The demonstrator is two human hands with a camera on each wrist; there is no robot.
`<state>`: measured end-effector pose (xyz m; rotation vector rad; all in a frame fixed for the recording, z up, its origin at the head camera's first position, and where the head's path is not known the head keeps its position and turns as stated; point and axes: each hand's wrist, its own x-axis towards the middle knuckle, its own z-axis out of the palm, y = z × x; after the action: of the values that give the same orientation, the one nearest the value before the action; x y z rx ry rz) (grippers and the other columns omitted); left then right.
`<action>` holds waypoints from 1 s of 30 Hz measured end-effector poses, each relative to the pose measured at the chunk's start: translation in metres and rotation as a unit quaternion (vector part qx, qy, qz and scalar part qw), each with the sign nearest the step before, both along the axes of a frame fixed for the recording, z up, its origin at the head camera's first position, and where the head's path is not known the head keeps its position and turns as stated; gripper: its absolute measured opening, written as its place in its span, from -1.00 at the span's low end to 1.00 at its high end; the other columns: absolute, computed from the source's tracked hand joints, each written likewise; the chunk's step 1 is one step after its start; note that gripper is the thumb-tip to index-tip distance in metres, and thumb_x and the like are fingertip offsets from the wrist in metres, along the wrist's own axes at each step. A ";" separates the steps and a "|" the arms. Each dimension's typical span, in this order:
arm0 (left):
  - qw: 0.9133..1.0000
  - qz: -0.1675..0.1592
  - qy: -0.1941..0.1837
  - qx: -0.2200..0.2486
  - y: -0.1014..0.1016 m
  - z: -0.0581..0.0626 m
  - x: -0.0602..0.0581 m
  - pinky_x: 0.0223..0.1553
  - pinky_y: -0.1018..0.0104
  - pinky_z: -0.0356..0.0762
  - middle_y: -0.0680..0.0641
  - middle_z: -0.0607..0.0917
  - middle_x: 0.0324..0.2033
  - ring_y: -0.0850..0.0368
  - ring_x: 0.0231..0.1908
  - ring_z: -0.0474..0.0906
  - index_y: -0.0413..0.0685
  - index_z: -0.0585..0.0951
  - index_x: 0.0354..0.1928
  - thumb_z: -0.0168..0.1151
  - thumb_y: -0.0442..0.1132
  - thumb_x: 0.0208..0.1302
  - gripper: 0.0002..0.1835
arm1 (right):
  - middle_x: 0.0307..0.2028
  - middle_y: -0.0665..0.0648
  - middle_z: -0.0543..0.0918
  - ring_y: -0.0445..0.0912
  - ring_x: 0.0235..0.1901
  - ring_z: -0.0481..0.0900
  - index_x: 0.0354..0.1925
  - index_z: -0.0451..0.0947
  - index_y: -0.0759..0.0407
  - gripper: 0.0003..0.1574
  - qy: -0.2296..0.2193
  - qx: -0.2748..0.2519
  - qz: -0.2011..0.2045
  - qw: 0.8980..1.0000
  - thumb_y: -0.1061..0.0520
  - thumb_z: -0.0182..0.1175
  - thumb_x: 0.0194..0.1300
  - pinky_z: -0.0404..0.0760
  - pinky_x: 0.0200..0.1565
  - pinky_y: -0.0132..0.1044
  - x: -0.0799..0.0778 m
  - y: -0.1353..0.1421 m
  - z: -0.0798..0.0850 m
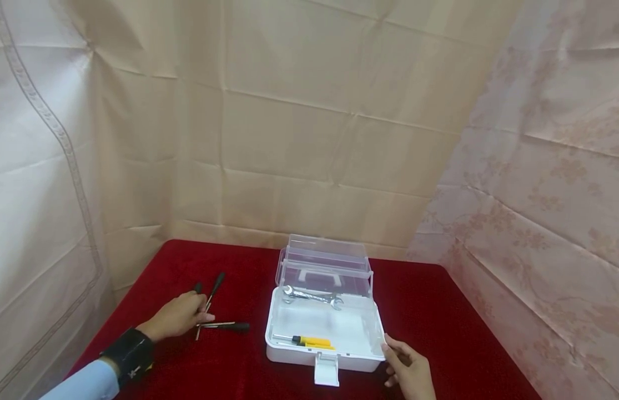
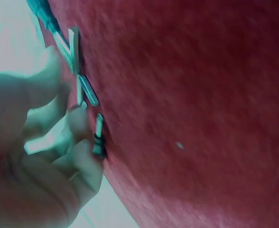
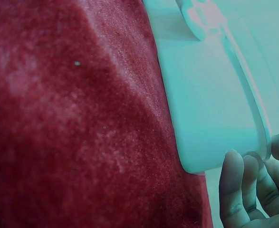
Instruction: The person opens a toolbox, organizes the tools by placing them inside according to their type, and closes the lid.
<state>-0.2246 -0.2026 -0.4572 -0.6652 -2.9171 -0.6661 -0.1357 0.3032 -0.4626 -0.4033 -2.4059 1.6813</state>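
Note:
My left hand (image 1: 181,315) is low over several screwdrivers on the red cloth, its thumb and fingertips apart in the left wrist view. One dark-handled screwdriver (image 1: 241,326) points its handle toward the box; another screwdriver (image 1: 218,280) lies with its handle toward the back. A dark handle end (image 1: 197,288) shows just past the hand, which hides the rest. Pinched between thumb and fingers of my right hand (image 1: 411,371) is the front right corner rim of a white toolbox (image 1: 351,361). Inside lie open-ended wrenches (image 1: 311,296) at the back and yellow-handled screwdrivers (image 1: 314,341) at the front.
The toolbox's clear lid (image 1: 326,258) stands raised at the back, and its white front latch (image 1: 326,371) hangs down. Red cloth (image 1: 414,300) covers the table. Beige fabric (image 1: 289,139) hangs behind it, with pale curtains at both sides.

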 end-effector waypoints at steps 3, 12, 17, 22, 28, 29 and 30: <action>0.998 0.059 0.000 -0.005 -0.005 0.000 -0.003 -0.56 0.33 0.25 0.06 0.38 -0.57 0.18 -0.54 0.28 0.02 0.42 -0.49 0.32 0.01 0.21 -0.67 | -0.35 0.15 0.60 -0.06 -0.51 0.46 0.20 0.52 0.33 -0.33 -0.001 0.001 0.000 1.000 -0.01 0.33 0.23 0.59 -0.53 -0.14 0.000 -0.001 0.001; 0.994 0.084 -0.068 0.004 -0.001 0.001 -0.003 -0.66 0.41 0.02 0.18 0.24 -0.78 0.28 -0.69 0.12 0.06 0.41 -0.74 0.31 -0.10 0.23 -0.58 | -0.34 0.15 0.61 -0.06 -0.51 0.47 0.20 0.53 0.31 -0.33 0.000 0.004 -0.005 1.000 -0.01 0.34 0.22 0.59 -0.53 -0.14 -0.002 0.000 0.001; 0.994 0.077 -0.081 -0.007 0.008 0.002 -0.002 -0.65 0.40 0.10 0.14 0.31 -0.73 0.26 -0.68 0.18 0.01 0.44 -0.63 0.23 -0.26 0.19 -0.73 | -0.34 0.15 0.61 -0.06 -0.51 0.47 0.20 0.53 0.31 -0.33 0.004 0.000 -0.006 1.000 -0.02 0.34 0.22 0.59 -0.53 -0.14 -0.002 0.001 0.000; 0.994 0.074 -0.083 -0.018 0.011 0.003 0.003 -0.63 0.37 0.15 0.09 0.34 -0.71 0.22 -0.67 0.21 -0.02 0.43 -0.59 0.24 -0.27 0.16 -0.77 | -0.34 0.16 0.60 -0.07 -0.52 0.47 0.20 0.53 0.30 -0.34 0.006 -0.002 -0.004 1.000 -0.01 0.34 0.22 0.59 -0.53 -0.14 -0.001 0.001 -0.002; 0.996 0.079 -0.046 0.019 0.009 0.008 0.005 -0.62 0.36 0.18 0.11 0.32 -0.69 0.23 -0.65 0.21 -0.02 0.40 -0.55 0.22 -0.29 0.12 -0.81 | -0.34 0.15 0.61 -0.07 -0.51 0.46 0.20 0.53 0.29 -0.34 0.003 0.001 -0.006 1.000 -0.01 0.34 0.22 0.59 -0.53 -0.14 -0.001 0.000 -0.001; 0.996 0.077 -0.035 0.030 0.009 0.009 0.004 -0.61 0.35 0.20 0.11 0.34 -0.67 0.23 -0.64 0.23 -0.03 0.40 -0.52 0.21 -0.31 0.11 -0.82 | -0.34 0.15 0.61 -0.06 -0.51 0.46 0.20 0.53 0.30 -0.34 0.001 0.002 -0.007 1.000 -0.02 0.34 0.22 0.59 -0.53 -0.14 -0.001 -0.001 -0.001; 0.996 0.074 -0.024 0.039 0.008 0.011 0.003 -0.60 0.34 0.22 0.10 0.37 -0.66 0.22 -0.63 0.24 -0.04 0.41 -0.50 0.21 -0.32 0.11 -0.84 | -0.34 0.14 0.61 -0.06 -0.51 0.46 0.20 0.53 0.30 -0.33 -0.001 0.004 -0.008 1.000 -0.02 0.34 0.22 0.59 -0.53 -0.15 -0.001 -0.001 0.000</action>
<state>-0.2213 -0.1942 -0.4463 -0.4249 -2.9292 -0.7847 -0.1367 0.3025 -0.4629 -0.4215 -2.4044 1.6651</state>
